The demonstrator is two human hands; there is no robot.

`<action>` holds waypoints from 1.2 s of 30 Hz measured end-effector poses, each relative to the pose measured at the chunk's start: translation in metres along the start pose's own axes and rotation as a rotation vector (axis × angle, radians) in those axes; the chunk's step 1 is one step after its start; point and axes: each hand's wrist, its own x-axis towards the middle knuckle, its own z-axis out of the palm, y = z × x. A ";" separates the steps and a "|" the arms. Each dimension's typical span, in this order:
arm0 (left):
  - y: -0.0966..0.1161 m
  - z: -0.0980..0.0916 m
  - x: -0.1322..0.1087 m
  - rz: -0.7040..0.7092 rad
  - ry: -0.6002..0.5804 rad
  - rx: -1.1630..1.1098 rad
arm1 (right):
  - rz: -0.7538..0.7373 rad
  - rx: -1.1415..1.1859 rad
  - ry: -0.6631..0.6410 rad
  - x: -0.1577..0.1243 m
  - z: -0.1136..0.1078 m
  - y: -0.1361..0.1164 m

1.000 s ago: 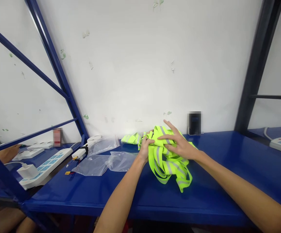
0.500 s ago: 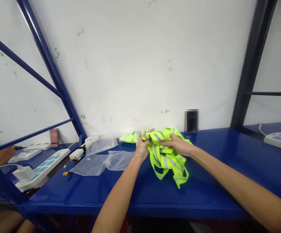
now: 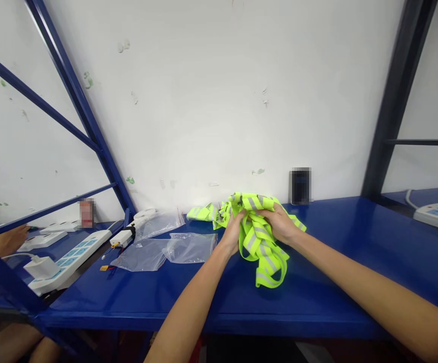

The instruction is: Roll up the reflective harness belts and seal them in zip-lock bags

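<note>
A bundle of neon-yellow reflective straps with grey stripes (image 3: 258, 237) lies bunched on the blue shelf (image 3: 317, 297) near the white wall. My left hand (image 3: 234, 233) is closed on the bundle's left side. On its right side, my right hand (image 3: 279, 224) grips the straps too, fingers curled into the fabric. Loops of strap hang down toward the shelf's front below both hands. A loose tail of the same yellow strap (image 3: 201, 213) trails to the left along the wall.
Clear plastic zip bags (image 3: 166, 249) lie left of the bundle. A white power strip (image 3: 67, 259), an adapter and a small white device with wires (image 3: 122, 238) sit at the far left. A dark object (image 3: 300, 185) leans on the wall. Another person's hand (image 3: 7, 239) shows at left.
My right hand went from spread flat over the straps to gripping them. Both hands have drawn closer together and gathered the bundle tighter, shifting it slightly right.
</note>
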 end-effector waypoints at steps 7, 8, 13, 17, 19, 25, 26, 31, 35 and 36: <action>-0.009 0.009 -0.011 -0.214 -0.127 0.066 | -0.261 -0.217 0.100 0.005 -0.003 0.005; -0.007 0.008 -0.013 -0.225 -0.120 0.073 | -0.311 -0.275 0.105 0.006 -0.006 0.003; 0.009 -0.004 -0.032 -0.374 -0.193 0.139 | -0.496 -0.508 0.112 0.007 -0.021 -0.012; 0.018 -0.014 -0.051 -0.392 -0.202 0.031 | -0.651 -0.769 -0.058 0.000 -0.031 -0.019; 0.019 -0.016 -0.061 -0.456 -0.198 -0.090 | -0.698 -0.896 -0.207 -0.002 -0.038 -0.018; 0.022 -0.016 -0.102 -0.716 -0.179 -0.347 | -0.817 -1.180 -0.461 0.004 -0.063 -0.012; 0.022 -0.016 -0.110 -0.705 -0.176 -0.381 | -0.837 -1.207 -0.485 0.006 -0.065 -0.012; 0.022 -0.009 -0.130 -0.685 -0.128 -0.358 | -0.843 -1.246 -0.559 0.009 -0.060 -0.011; 0.035 -0.001 -0.123 -0.426 -0.059 -0.072 | -0.824 -1.195 -0.520 -0.005 -0.036 0.001; 0.041 0.000 -0.121 -0.314 -0.057 0.006 | -0.783 -1.162 -0.496 -0.012 -0.030 0.005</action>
